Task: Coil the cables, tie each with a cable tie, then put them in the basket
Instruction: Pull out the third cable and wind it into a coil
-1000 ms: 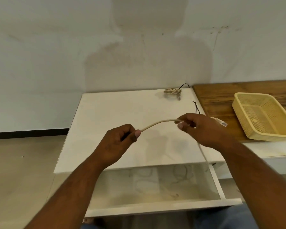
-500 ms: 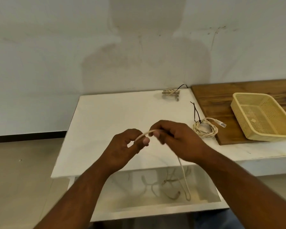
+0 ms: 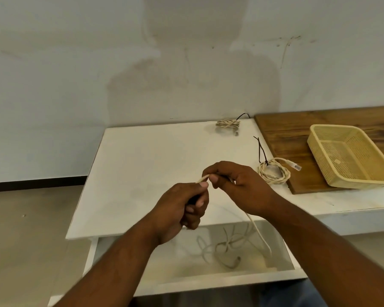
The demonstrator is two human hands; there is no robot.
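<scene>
A cream cable point(image 3: 258, 232) runs from my two hands down into the open drawer point(image 3: 186, 282), where its slack lies in loose loops. My left hand point(image 3: 182, 207) grips the cable's end in a fist. My right hand point(image 3: 235, 185) pinches the same cable just beside it, over the white table point(image 3: 142, 162). A coiled cream cable point(image 3: 274, 173) with a black tie sits at the table's right edge. Another tied coil point(image 3: 227, 124) lies at the back. The yellow mesh basket point(image 3: 319, 142) stands empty on the wooden board point(image 3: 284, 138) at the right.
A grey-white wall rises right behind the table. The floor lies to the left. The open drawer juts out toward me below the tabletop, and a lower white shelf point(image 3: 353, 209) continues to the right.
My hands have come close together, shortening the stretch of cable between them. The view has tilted down, showing more of the drawer and the coil by the board.
</scene>
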